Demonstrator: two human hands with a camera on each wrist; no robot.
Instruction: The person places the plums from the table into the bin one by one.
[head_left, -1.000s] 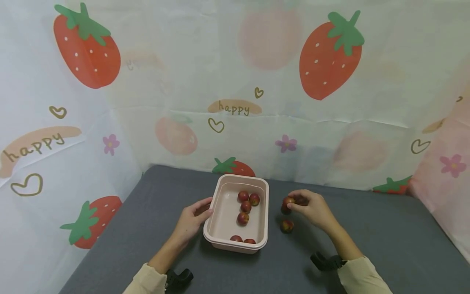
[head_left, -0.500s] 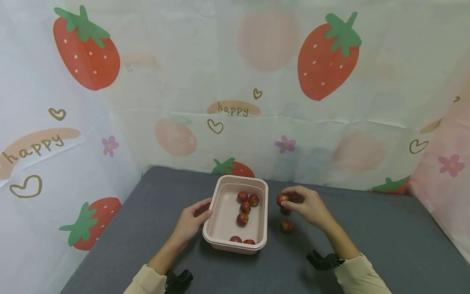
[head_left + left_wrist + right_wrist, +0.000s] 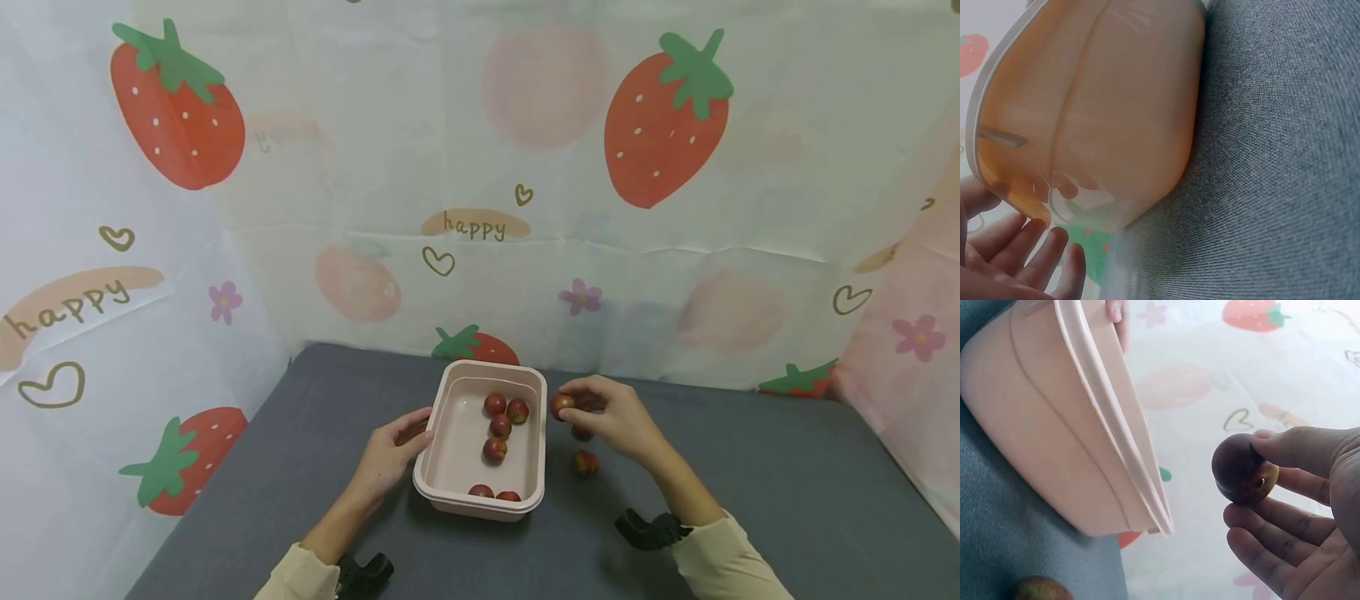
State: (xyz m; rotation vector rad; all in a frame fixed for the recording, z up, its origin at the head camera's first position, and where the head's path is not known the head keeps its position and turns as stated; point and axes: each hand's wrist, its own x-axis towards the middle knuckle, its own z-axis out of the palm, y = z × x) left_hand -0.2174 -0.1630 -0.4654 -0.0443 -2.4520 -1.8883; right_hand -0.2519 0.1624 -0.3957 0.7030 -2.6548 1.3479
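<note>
A pale pink plastic tub (image 3: pixel 450 475) stands on the table and holds several small red plums (image 3: pixel 501 426). My left hand (image 3: pixel 386 454) rests at its left side, fingertips and thumb right at the rim; in the left wrist view the loosely bent fingers (image 3: pixel 1057 240) lie beside the tub's corner. Just past the tub's right rim, my right hand (image 3: pixel 618 417) pinches a plum (image 3: pixel 1241 469) between thumb and fingers, above the table. Below that hand lie two loose plums, the nearer plum (image 3: pixel 586 463) in full view and the farther plum (image 3: pixel 582 432) partly hidden.
A dark grey cloth (image 3: pixel 750 467) covers the table. White sheets (image 3: pixel 360 167) printed with strawberries, hearts and flowers stand behind it and along both sides. Black wrist mounts (image 3: pixel 648 530) sit by the beige sleeves (image 3: pixel 723 558).
My right hand has lifted the plum and carried it left, close to the tub's right rim, uncovering a plum beneath it. My left hand keeps its place at the tub.
</note>
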